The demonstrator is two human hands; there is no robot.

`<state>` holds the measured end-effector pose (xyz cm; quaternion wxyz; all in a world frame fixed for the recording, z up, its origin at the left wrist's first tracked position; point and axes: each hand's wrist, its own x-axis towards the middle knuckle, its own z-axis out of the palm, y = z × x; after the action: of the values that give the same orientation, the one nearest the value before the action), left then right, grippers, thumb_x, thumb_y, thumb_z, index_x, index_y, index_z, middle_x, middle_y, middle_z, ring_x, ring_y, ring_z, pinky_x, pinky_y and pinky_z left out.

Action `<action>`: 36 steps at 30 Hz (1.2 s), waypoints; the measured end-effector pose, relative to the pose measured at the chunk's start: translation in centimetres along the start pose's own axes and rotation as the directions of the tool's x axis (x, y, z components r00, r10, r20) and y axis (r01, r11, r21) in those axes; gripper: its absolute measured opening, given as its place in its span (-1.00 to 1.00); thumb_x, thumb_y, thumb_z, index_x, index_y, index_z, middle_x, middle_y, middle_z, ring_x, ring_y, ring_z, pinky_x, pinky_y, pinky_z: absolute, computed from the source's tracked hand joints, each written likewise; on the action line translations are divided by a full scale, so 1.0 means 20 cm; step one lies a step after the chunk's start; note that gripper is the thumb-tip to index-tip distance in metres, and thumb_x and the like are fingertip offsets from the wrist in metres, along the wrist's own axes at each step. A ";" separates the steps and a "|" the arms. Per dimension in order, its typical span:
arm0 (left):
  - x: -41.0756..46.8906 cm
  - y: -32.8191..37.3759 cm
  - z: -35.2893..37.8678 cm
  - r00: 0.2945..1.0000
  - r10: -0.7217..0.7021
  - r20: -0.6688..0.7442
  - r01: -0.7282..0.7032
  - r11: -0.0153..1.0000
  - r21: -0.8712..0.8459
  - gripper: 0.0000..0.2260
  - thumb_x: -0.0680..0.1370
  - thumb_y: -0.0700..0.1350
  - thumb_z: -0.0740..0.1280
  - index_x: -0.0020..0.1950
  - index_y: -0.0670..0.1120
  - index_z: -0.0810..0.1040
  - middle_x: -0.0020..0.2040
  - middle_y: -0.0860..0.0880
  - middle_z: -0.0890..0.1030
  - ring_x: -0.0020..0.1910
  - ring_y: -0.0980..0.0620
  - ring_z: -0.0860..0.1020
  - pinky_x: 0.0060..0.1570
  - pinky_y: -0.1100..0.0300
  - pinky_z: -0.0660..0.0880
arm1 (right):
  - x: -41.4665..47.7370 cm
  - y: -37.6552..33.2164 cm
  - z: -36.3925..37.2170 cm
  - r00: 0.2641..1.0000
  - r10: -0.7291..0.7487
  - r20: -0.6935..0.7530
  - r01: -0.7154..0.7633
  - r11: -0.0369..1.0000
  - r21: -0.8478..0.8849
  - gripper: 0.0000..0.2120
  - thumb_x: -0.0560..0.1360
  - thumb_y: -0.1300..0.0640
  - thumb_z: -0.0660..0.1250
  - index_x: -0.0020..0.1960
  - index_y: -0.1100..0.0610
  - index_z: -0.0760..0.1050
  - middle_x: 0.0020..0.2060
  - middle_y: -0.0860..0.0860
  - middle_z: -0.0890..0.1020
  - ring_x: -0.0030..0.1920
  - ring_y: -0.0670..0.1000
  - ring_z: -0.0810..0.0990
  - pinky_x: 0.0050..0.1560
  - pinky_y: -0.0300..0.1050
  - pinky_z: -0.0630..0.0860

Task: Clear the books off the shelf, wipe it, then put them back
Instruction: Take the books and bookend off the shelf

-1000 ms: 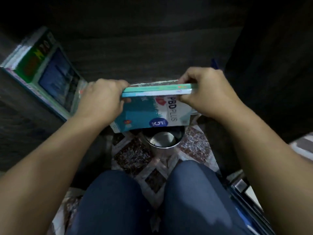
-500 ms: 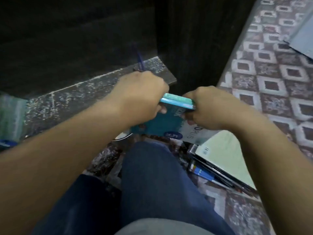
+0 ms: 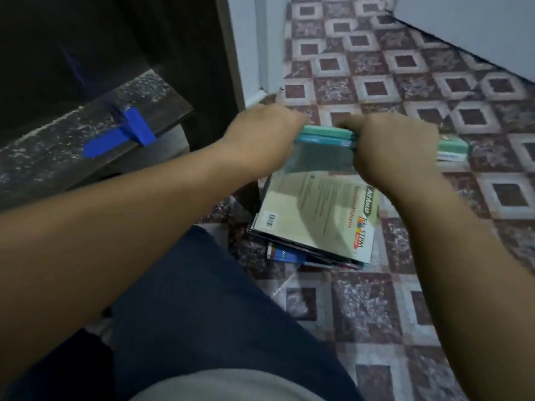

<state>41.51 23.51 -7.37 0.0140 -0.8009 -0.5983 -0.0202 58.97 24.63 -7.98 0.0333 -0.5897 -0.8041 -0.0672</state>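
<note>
Your hands have swung the two thin teal paperback books [image 3: 324, 137] away from the shelf front, and they now hang over the far end of the stack of books on the floor [image 3: 315, 218], which is topped by a pale green cover. Your left hand [image 3: 266, 140] grips the left end of the pair, fingers curled round it. Your right hand [image 3: 396, 149] clutches the right end the same way. Blur hides whether the pair touches the stack. Left of the stack is the dark speckled shelf board [image 3: 58, 146], with a strip of blue tape [image 3: 118, 134] across its front edge. Just right of the stack, past your right hand, another teal book [image 3: 453, 147] lies on the patterned tile floor [image 3: 434, 285]. Your knee in dark blue trousers [image 3: 202, 299] is near the stack's left side.
</note>
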 end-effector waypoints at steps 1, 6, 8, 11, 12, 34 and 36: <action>0.02 0.01 0.06 1.000 0.011 -0.028 -0.010 1.000 0.025 -0.78 0.57 -0.15 0.25 0.20 -0.02 0.48 0.02 -0.07 0.57 -0.09 -0.12 0.51 -0.22 0.03 0.38 | -0.01 0.02 0.08 0.996 0.012 -0.087 -0.010 1.000 0.027 -0.65 0.54 0.21 0.22 0.24 -0.10 0.51 -0.07 0.08 0.62 -0.08 0.20 0.58 -0.23 -0.03 0.30; -0.01 0.05 0.42 0.965 0.194 -0.177 -0.171 0.975 0.139 -0.65 0.46 -0.28 0.29 0.23 -0.28 0.52 0.07 -0.28 0.61 -0.01 -0.25 0.60 -0.07 -0.04 0.56 | -0.15 0.02 0.54 0.960 0.085 -0.265 -0.054 0.991 0.123 -0.63 0.53 0.22 0.18 0.29 0.03 0.51 0.22 0.07 0.60 0.17 0.18 0.57 0.17 0.15 0.41; -0.06 0.06 0.55 0.958 0.256 -0.129 -0.229 0.954 0.196 -0.63 0.45 -0.30 0.28 0.25 -0.29 0.52 0.09 -0.27 0.61 0.00 -0.22 0.61 -0.08 -0.01 0.59 | -0.25 0.00 0.73 0.962 0.077 -0.261 -0.048 0.992 0.114 -0.64 0.53 0.23 0.21 0.29 0.05 0.52 0.22 0.08 0.60 0.18 0.21 0.58 0.19 0.21 0.42; -0.13 0.07 0.68 0.922 0.143 0.361 -0.199 0.972 0.122 -0.54 0.59 -0.20 0.26 0.49 -0.11 0.28 0.36 -0.10 0.46 0.22 -0.12 0.51 0.08 0.01 0.50 | -0.41 -0.04 0.91 0.998 0.041 0.054 -0.049 0.985 0.166 -0.44 0.44 0.30 0.38 0.41 0.01 0.41 0.34 0.07 0.50 0.31 0.21 0.48 0.30 0.26 0.36; -0.14 0.06 0.72 0.882 0.127 0.453 -0.200 0.973 0.115 -0.53 0.60 -0.14 0.25 0.50 -0.05 0.25 0.37 -0.05 0.43 0.24 -0.11 0.49 0.09 -0.01 0.50 | -0.45 -0.05 0.94 0.981 0.016 0.196 -0.053 0.982 0.182 -0.34 0.46 0.27 0.39 0.49 -0.02 0.28 0.43 0.05 0.39 0.41 0.19 0.36 0.39 0.25 0.27; -0.44 -0.51 0.32 0.904 -0.300 0.305 0.336 0.939 -0.071 -0.59 0.55 0.10 0.29 0.38 0.06 0.42 0.27 -0.01 0.45 0.23 -0.07 0.46 0.10 0.02 0.46 | -0.06 -0.66 0.41 0.928 -0.255 0.270 0.163 0.933 0.322 -0.59 0.51 0.01 0.28 0.30 0.12 0.31 0.17 0.13 0.48 0.16 0.21 0.48 0.03 0.08 0.43; -0.59 -0.67 0.21 0.870 -0.429 0.243 0.456 0.888 -0.061 -0.62 0.54 0.08 0.31 0.34 0.05 0.46 0.24 -0.03 0.47 0.21 -0.09 0.48 0.11 0.02 0.45 | 0.01 -0.84 0.28 0.919 -0.351 0.180 0.267 0.890 0.370 -0.64 0.51 0.02 0.28 0.25 0.11 0.36 0.12 0.11 0.51 0.11 0.20 0.51 -0.02 0.05 0.43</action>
<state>25.40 16.18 -12.09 -0.1050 -0.6389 -0.7614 0.0322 42.97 20.73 -14.65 0.0246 -0.4424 -0.8855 0.1399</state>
